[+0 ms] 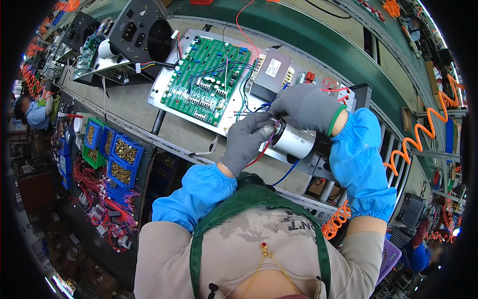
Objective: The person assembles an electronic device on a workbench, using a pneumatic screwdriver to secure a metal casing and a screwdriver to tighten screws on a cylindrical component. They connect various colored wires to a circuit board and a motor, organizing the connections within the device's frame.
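A silver metal cylinder with a black end lay on its side at 3 o'clock from a worker's grey-gloved left hand and 7 o'clock from the grey-gloved right hand, its long axis running 10 to 4. The 2 hands' bent fingertips gathered at its 10 o'clock end, neither plainly nearer; what they pinched could not be told. A silver metal plate held a green rectangular circuit board at 10 o'clock. Orange coiled hose hung at 3; a blue-clad co-worker appeared at 9.
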The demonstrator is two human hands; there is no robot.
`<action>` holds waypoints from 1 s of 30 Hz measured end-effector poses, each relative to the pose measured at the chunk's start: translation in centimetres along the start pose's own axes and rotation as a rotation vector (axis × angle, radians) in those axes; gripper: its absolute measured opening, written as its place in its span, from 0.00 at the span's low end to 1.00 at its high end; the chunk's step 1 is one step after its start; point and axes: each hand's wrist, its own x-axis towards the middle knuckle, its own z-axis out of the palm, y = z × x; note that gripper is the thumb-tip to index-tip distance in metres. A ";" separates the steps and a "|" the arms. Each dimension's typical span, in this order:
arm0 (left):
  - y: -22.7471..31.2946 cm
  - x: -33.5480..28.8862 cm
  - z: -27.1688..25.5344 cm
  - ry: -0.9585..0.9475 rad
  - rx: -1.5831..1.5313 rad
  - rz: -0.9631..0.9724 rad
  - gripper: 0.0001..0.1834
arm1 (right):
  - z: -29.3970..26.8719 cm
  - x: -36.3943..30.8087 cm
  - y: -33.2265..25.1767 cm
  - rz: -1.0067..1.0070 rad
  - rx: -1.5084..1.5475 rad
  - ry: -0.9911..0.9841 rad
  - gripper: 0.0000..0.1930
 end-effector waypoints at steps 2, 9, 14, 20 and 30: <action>0.5 0.0 0.1 0.008 -0.012 -0.031 0.22 | -0.2 0.0 -0.1 0.009 0.006 -0.014 0.12; -0.2 0.7 0.0 0.007 -0.057 -0.092 0.21 | -0.4 0.1 -0.3 0.031 -0.023 -0.052 0.11; 0.1 0.3 0.1 -0.004 -0.044 -0.039 0.22 | -0.3 -0.1 -0.2 0.001 -0.009 -0.006 0.11; 0.3 0.6 0.1 -0.027 -0.171 -0.110 0.22 | -0.4 0.0 -0.1 0.015 -0.001 -0.023 0.11; 0.0 0.9 0.3 -0.038 -0.184 -0.076 0.23 | -0.6 0.0 -0.4 0.031 0.005 -0.051 0.11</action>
